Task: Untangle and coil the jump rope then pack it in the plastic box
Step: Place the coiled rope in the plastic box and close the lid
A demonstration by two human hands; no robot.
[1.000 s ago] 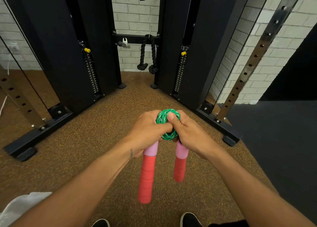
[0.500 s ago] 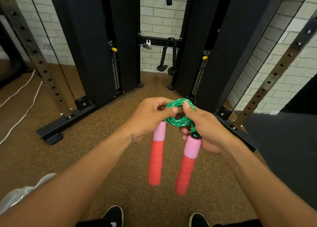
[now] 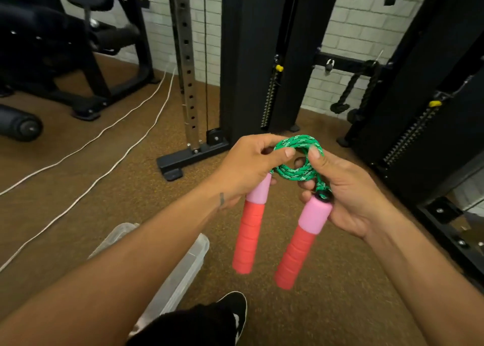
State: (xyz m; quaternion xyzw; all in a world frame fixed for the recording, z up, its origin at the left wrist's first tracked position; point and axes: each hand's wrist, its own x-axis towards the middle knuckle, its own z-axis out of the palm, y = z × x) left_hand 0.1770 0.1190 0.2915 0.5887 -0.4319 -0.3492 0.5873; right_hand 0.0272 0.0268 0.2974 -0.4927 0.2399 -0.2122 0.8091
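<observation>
Together, both hands point(image 3: 301, 178) grip coiled jump rope point(image 3: 296, 159).

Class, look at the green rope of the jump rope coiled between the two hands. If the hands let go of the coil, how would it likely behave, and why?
The green rope is probably floppy: it bends into tight loops. The coil would likely spring loose, since only the left hand and right hand pinch it together. The two handles hang straight down, so they seem stiff and would drag the rope with them.
</observation>
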